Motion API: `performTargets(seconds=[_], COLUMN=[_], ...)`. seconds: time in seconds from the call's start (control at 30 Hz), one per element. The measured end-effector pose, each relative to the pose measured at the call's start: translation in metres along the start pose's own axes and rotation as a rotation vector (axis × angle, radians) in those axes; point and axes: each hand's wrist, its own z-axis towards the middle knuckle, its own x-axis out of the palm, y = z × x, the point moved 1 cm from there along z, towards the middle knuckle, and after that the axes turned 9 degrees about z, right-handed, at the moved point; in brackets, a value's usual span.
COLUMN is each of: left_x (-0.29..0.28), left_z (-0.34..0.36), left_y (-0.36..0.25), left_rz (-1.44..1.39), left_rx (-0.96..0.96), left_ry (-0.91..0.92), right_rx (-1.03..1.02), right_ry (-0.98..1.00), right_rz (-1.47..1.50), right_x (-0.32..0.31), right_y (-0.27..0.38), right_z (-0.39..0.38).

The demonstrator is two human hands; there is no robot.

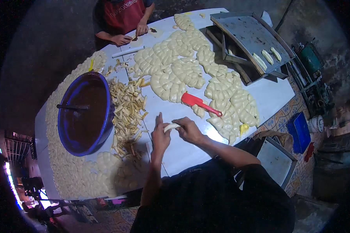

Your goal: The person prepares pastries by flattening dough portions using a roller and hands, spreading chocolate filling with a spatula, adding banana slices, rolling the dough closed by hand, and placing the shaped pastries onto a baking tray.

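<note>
Left hand (160, 136) and right hand (188, 130) both gripping a pale dough piece (171, 126) between them, hovering over the tabletop (182, 149) at frame centre

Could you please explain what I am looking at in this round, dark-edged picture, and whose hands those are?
There is no machine here. The picture comes from a wide fisheye camera worn on a person's head, looking down, which is why the table's edges bend and the corners go dark.

The two forearms rising from the bottom belong to the wearer. The left hand and right hand together hold a small roll of pale dough just above the white table.

On the table lie many pale dough pieces, a red scraper, a heap of thin yellowish strips and a blue bowl of dark brown filling with a utensil in it. A metal tray at the far right carries three shaped rolls.

At the far end, another person's hands work on the table too.
</note>
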Motion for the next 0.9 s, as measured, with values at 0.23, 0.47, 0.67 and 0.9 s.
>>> performTargets(seconds=[0.23, 0.47, 0.67, 0.9], left_x=[-0.008, 0.015, 0.025, 0.017], left_z=[-0.136, -0.168, -0.166, -0.164], left_y=[-0.053, -0.058, -0.058, -0.028], left_rz=[0.139, -0.020, -0.284, -0.245], left_rx=[0.034, -0.132, -0.374, -0.453], left_ry=[0.210, -0.029, -0.132, -0.362], right_rx=[-0.079, -0.026, -0.025, -0.022], right_ry=[0.517, -0.129, -0.037, -0.204], right_rz=[0.073, -0.379, -0.534, -0.757], right_x=[-0.041, -0.124, -0.152, -0.199], right_y=[0.014, 0.025, -0.017, -0.018], right_z=[-0.098, -0.021, 0.009, 0.000])
